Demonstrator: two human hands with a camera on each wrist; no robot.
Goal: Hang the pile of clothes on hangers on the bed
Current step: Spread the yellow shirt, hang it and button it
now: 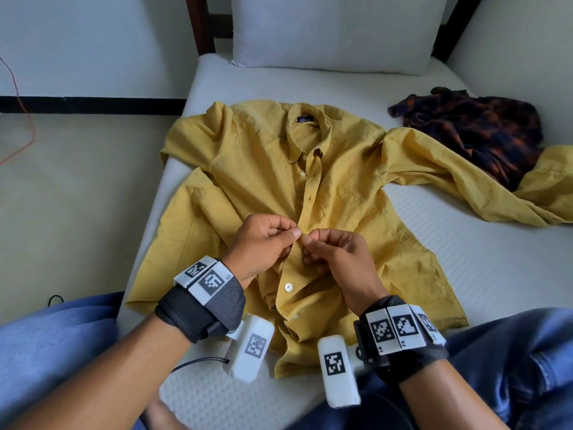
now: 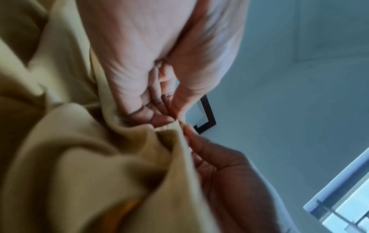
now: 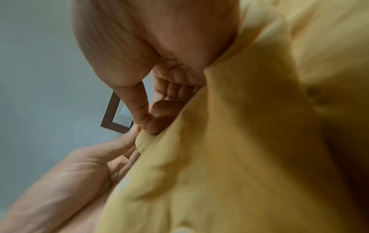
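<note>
Both forearms with marker wristbands sit nearest the lens. White bed [image 1: 483, 243] carries the yellow button-down shirt [image 1: 254, 169], spread flat front-up, collar toward the pillow [image 1: 335, 29]. Dark plaid shirt [image 1: 471, 125] lies crumpled far right, partly under the yellow sleeve. Left hand [image 1: 263, 243] and right hand [image 1: 338, 252] meet at mid-placket, each grip clamped: thumb and forefinger pinching the shirt's front edge, fingertips nearly touching. White button [image 1: 288, 287] sits just below the hands.
</note>
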